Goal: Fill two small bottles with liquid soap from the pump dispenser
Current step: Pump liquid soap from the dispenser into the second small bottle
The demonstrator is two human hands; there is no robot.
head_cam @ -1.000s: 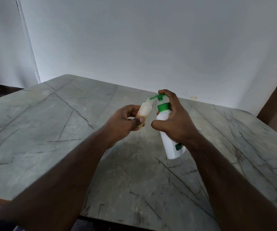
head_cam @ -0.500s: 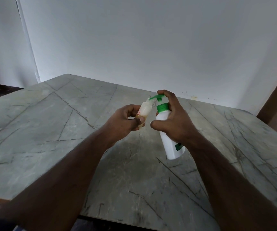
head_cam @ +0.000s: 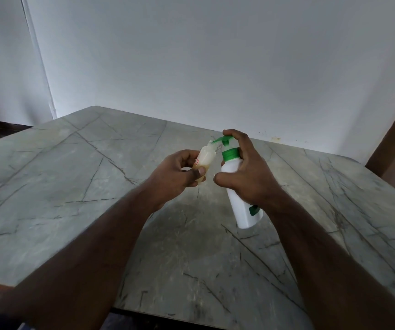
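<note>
I am seeing the left hand (head_cam: 175, 175) holding a small translucent bottle (head_cam: 204, 160) above the marble table (head_cam: 72, 186), with thumb and fingers curled around its lower part. The bottle is tilting toward the right, and a pale yellowish liquid is sitting in its lower half; the upper part is looking cloudy white. The right hand (head_cam: 249, 177) is gripping the white pump dispenser (head_cam: 239, 201) around its shoulder, below the green collar, and the index finger is resting on top of the green pump head (head_cam: 225, 140). The green spout is touching the small bottle's mouth. The dispenser is opaque, so I cannot tell how much soap is inside.
</note>
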